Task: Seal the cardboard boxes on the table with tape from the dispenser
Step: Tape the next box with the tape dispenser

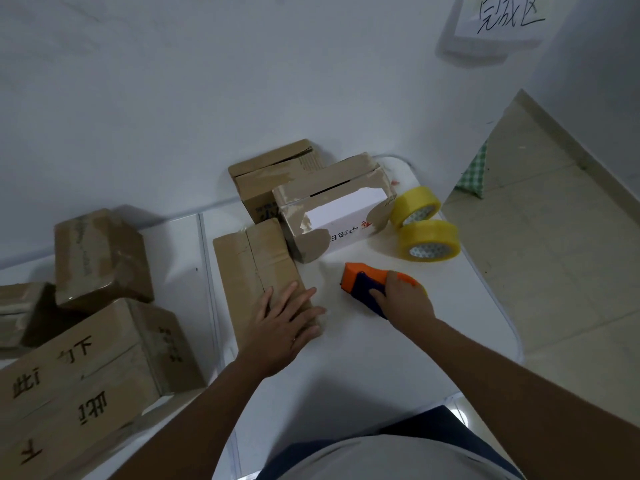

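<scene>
A long flat cardboard box (pixel 252 265) lies on the white table (pixel 398 348) in front of me. My left hand (pixel 285 323) presses flat on its near end, fingers spread. To the right, my right hand (pixel 403 299) grips the orange and blue tape dispenser (pixel 363 282), which rests on the table beside the box. Behind the flat box stand a torn white-and-brown box (pixel 332 206) and another cardboard box (pixel 273 174) against the wall.
Two yellow tape rolls (pixel 427 239) lie at the table's right back corner. Several cardboard boxes (pixel 100 258) sit on the left table, one large with black characters (pixel 79 379). The table's right edge drops to tiled floor (pixel 554 237). A paper sign (pixel 502 19) hangs on the wall.
</scene>
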A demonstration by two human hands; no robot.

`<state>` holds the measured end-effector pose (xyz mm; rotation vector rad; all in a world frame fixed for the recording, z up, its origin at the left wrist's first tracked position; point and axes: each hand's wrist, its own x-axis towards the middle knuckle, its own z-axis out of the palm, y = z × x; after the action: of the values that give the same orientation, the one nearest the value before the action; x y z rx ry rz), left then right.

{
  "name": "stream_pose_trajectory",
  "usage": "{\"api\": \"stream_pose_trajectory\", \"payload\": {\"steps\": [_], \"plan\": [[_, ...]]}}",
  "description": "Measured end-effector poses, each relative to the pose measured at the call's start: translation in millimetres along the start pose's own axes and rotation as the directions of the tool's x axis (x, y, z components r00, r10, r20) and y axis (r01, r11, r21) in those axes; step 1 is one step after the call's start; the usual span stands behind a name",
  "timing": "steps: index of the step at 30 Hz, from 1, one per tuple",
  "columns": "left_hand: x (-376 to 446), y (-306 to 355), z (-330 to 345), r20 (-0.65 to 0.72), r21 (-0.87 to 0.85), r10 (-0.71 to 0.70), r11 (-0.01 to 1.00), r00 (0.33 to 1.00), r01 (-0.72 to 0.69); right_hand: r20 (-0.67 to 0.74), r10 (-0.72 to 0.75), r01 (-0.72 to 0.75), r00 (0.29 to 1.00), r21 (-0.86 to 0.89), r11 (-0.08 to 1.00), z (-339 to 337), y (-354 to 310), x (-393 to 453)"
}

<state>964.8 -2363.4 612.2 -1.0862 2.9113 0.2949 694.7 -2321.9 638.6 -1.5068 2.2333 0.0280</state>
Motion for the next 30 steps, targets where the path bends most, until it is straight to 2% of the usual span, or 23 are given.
{"api": "stream_pose_trajectory", "payload": {"steps": [3,6,9,11,12,14,15,16,19,21,23,26,30], "plan": [[-8,3,0,0.042,0.009,0.007,1.0,0.999,-0.007,0.063,0.057,-0.067,0.996,0.177,0.982,16,-1,-5],[-19,3,4,0.057,0.029,0.011,0.999,0.998,-0.012,0.168,0.081,-0.122,0.982,0.247,0.961,29,1,-11],[-26,4,6,0.036,0.055,0.022,0.998,0.999,-0.024,-0.018,0.07,-0.061,0.997,0.327,0.943,36,1,-26],[-27,5,5,0.048,0.044,0.011,0.999,0.999,-0.013,-0.087,0.038,0.008,0.995,0.473,0.881,38,-5,-40],[-26,6,3,0.07,0.022,-0.005,1.0,0.998,0.003,-0.03,0.04,-0.014,0.999,0.599,0.801,39,-12,-47],[-26,6,1,0.101,-0.04,-0.02,0.999,0.995,0.024,0.224,0.036,-0.21,0.974,0.83,0.517,38,-31,-60],[-25,5,0,0.095,-0.098,-0.019,0.995,0.995,0.029,0.337,0.021,-0.319,0.941,0.869,0.378,38,-40,-64],[-24,4,-4,0.09,-0.182,-0.02,0.983,0.996,0.036,0.4,0.008,-0.384,0.916,0.873,0.3,40,-47,-66],[-24,-9,-18,0.057,-0.388,-0.013,0.921,0.998,0.035,0.361,0.031,-0.353,0.932,0.885,0.303,44,-57,-69],[-29,-20,-19,-0.001,-0.398,-0.016,0.917,1.0,0.014,0.286,0.066,-0.292,0.956,0.904,0.311,49,-59,-71],[-38,-22,-16,0.017,-0.392,-0.034,0.919,0.999,0.037,0.223,0.102,-0.244,0.97,0.917,0.315,54,-60,-74],[-53,-17,-7,0.1,-0.262,-0.018,0.964,0.995,0.044,0.123,0.154,-0.17,0.98,0.924,0.343,61,-64,-78],[-56,-19,4,0.046,-0.066,0.002,0.998,0.999,0.001,-0.016,0.183,-0.06,0.983,0.913,0.403,62,-69,-80]]}}
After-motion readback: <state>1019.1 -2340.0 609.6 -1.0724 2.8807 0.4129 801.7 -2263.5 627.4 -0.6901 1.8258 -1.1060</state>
